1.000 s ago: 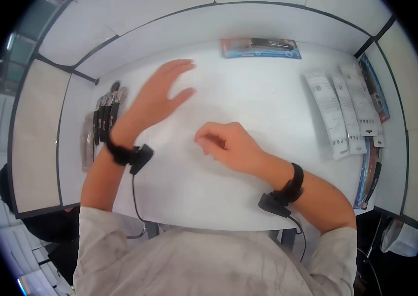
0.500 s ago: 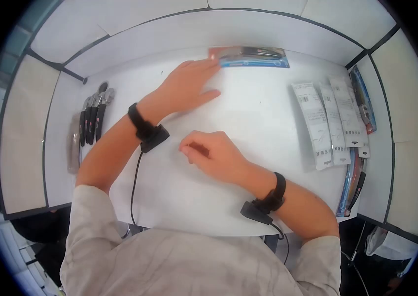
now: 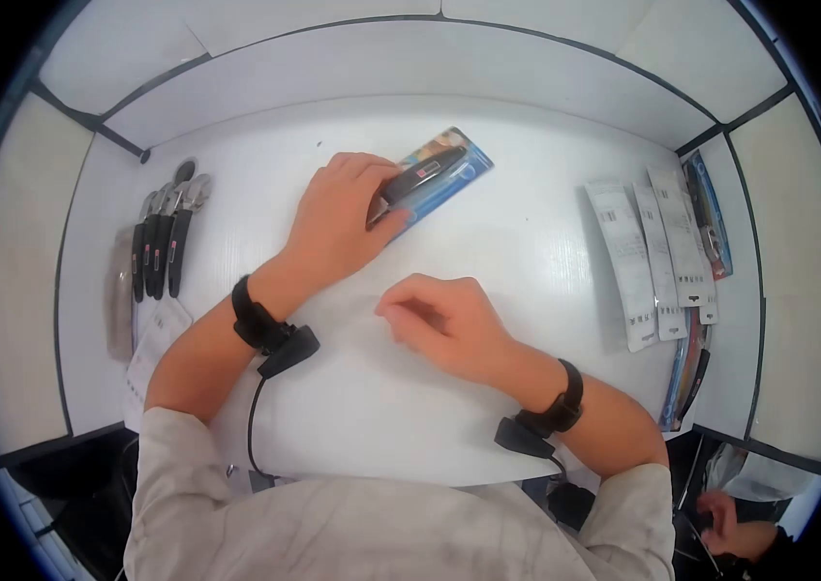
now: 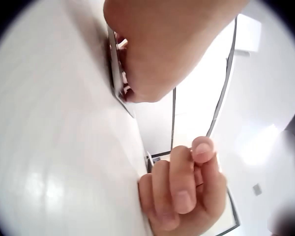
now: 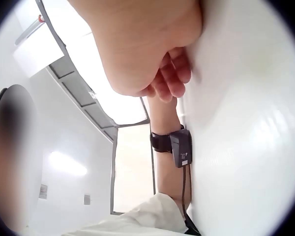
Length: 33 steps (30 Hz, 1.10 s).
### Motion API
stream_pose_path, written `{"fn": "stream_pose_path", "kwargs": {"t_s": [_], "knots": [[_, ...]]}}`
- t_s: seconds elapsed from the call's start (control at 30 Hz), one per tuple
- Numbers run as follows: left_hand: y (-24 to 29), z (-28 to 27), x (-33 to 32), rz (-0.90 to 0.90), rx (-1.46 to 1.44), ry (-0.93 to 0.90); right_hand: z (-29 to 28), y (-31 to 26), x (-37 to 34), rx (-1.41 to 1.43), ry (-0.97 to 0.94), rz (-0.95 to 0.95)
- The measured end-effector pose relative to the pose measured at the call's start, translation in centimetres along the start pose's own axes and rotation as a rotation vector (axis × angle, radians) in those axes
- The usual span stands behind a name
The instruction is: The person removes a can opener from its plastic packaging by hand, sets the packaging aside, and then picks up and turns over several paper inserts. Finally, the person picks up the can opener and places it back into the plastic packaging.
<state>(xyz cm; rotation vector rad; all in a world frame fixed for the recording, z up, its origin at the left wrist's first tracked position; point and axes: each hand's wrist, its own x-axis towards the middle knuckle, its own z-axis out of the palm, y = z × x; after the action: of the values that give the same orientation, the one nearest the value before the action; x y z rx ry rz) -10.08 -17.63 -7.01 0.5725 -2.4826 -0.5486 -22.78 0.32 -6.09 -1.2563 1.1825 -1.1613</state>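
In the head view my left hand (image 3: pixel 341 208) grips the left end of a blister pack (image 3: pixel 449 189), thumb along its near edge and fingers at its far edge. The pack has a blue card and a black-handled tool inside; the tool's head is hidden under the hand. It lies slantwise, its free end pointing to the back right. My right hand (image 3: pixel 454 324) rests on the table nearer to me, fingers loosely curled with nothing in them. The left wrist view shows the pack's thin edge (image 4: pixel 117 73) close to the tabletop under the left hand.
Several black-handled metal tools (image 3: pixel 164 237) lie at the table's left side, with a white card (image 3: pixel 157 339) near my left forearm. Several white-backed packs (image 3: pixel 623 261) and further blister packs (image 3: pixel 709 218) line the right wall. Another person's hand (image 3: pixel 718 518) shows at the lower right.
My left hand has reached to the back of the table, taken hold of the blister pack there, and drawn it nearer, turning it slantwise. My right hand has kept its loosely curled pose.
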Motion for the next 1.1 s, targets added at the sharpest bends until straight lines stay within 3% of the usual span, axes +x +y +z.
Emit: {"fn": "stream_pose_path", "kwargs": {"t_s": [0.1,0.2,0.27,0.3,0.37,0.4,0.53,0.6,0.67,0.8,0.83,0.97,1.1], "knots": [[-1.0,0.2,-0.4,-0.074,-0.086,0.101,-0.6,-0.1,0.7,0.183,0.071,0.118],[-0.3,-0.5,-0.1,-0.263,-0.465,0.131,-2.1,0.5,1.4,0.422,0.126,0.190],[0.5,-0.9,-0.2,-0.124,-0.529,0.236,-2.2,-0.5,1.9,0.581,0.225,0.189],[0.7,-1.1,-0.2,-0.054,-0.559,0.289,-2.5,-0.1,2.2,0.710,0.167,0.155],[0.7,-2.0,0.0,0.253,-0.180,0.329,-3.3,-0.6,2.8,1.048,0.084,0.202],[0.8,-2.0,0.1,0.403,0.010,0.343,-3.6,-0.6,2.5,1.042,0.055,0.181],[0.9,-0.6,-0.2,0.325,-0.013,0.297,-5.0,0.2,1.6,0.859,-0.030,0.114],[0.4,-0.8,-0.3,0.238,-0.209,0.217,-5.0,0.1,1.8,0.890,-0.005,0.147],[0.2,-0.7,-0.4,0.131,-0.420,0.161,-3.9,-0.7,1.8,0.684,0.197,0.097],[1.2,-1.1,-0.5,-0.481,-1.276,-0.154,-2.7,0.9,2.4,0.170,0.419,-0.204],[1.7,-1.5,-0.4,-0.512,-1.328,-0.216,-2.5,0.7,2.1,0.161,0.417,-0.174],[1.4,-0.7,-0.8,-0.340,-1.127,-0.263,-2.6,1.0,1.9,0.075,0.318,-0.157],[1.0,-0.6,-0.7,-0.367,-1.170,-0.254,-2.4,1.1,1.9,0.110,0.313,-0.115]]}}
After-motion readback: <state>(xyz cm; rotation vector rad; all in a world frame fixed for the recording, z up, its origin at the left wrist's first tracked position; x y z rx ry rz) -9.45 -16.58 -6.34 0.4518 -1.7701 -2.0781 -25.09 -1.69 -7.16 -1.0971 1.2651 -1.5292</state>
